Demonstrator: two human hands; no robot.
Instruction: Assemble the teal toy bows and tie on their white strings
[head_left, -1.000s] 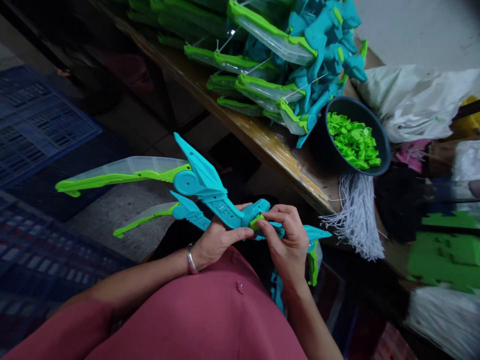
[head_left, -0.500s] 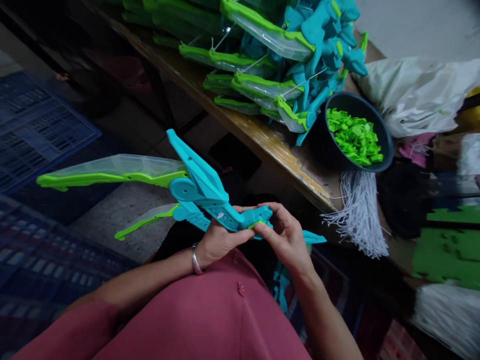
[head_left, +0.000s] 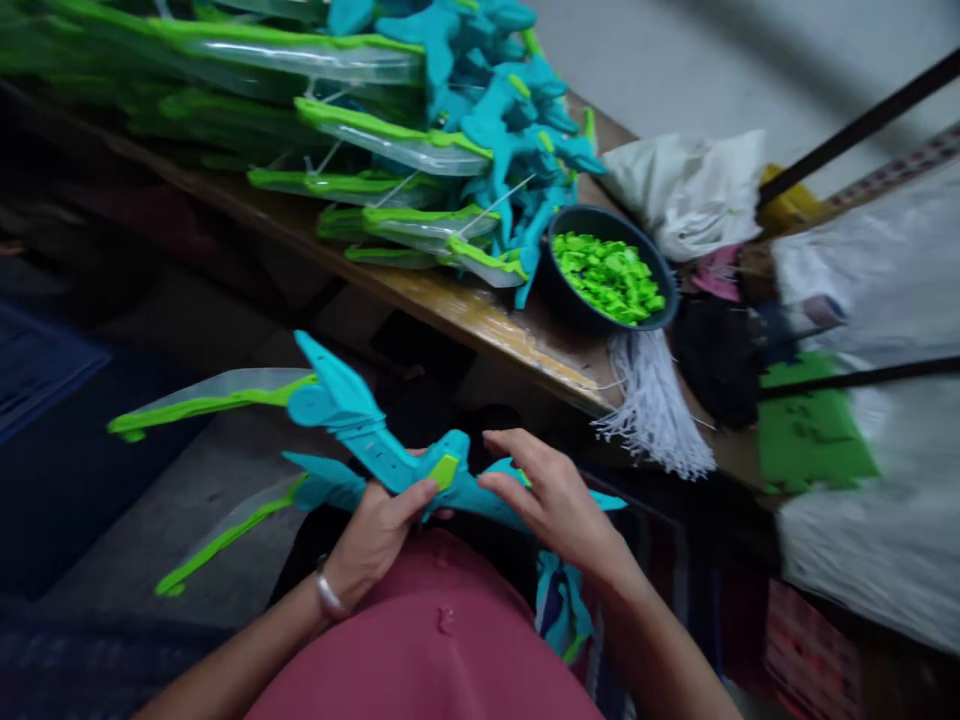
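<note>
A teal plastic toy [head_left: 375, 440] with long green, clear-edged arms lies across my lap, its arms reaching out to the left. My left hand [head_left: 386, 525] is closed around its middle, with the thumb against a small green piece [head_left: 444, 472] set in the teal body. Just right of that piece, my right hand [head_left: 551, 495] hovers over the toy's right part with thumb and forefinger apart. Its other fingers are partly hidden. A second teal part [head_left: 562, 605] shows below my right wrist.
Similar toys [head_left: 405, 150] are stacked on the wooden bench [head_left: 480, 315]. A dark bowl [head_left: 667, 310] of small green pieces stands beside them, with a bundle of white strings [head_left: 660, 410] at the edge. White bags [head_left: 682, 190] and a green foam mat [head_left: 810, 425] are at right.
My right hand has come away from the green piece and its fingers have parted. The toy has turned so the green piece faces up. The camera view has swung right.
</note>
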